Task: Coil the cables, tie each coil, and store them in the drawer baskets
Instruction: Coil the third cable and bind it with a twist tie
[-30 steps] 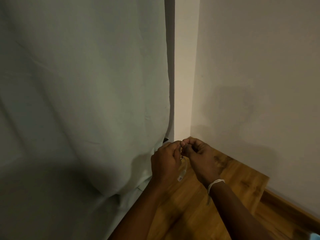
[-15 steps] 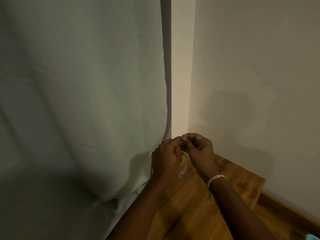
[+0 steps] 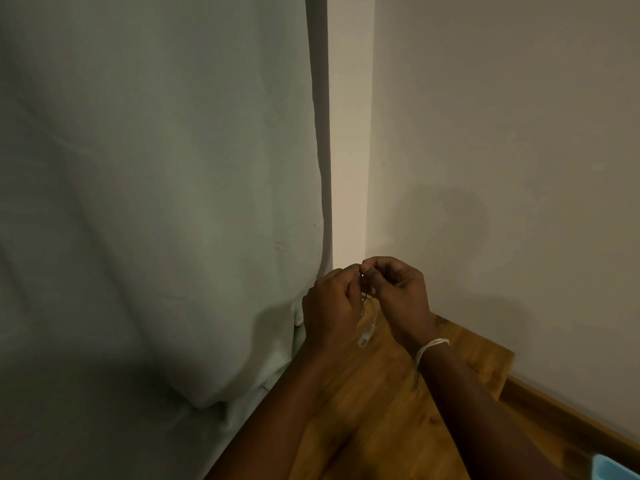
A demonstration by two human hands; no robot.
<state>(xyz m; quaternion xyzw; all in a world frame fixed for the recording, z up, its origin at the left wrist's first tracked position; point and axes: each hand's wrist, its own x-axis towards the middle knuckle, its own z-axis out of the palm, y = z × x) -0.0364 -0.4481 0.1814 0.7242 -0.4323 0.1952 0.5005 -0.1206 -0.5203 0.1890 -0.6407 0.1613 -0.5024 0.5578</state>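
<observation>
A small white cable hangs in a loop between my two hands, its white plug end dangling just above the wooden surface. My left hand grips the coil with curled fingers. My right hand pinches a thin dark tie at the top of the coil, thumb against fingertips. Most of the coil is hidden inside my hands. A white string is tied round my right wrist.
A pale grey-green curtain fills the left half and bulges over the wooden surface's left edge. A plain wall stands behind and to the right. A light-blue object's corner shows at the bottom right.
Both hands have risen slightly in view and stayed together on the cable. The view has tilted a little.
</observation>
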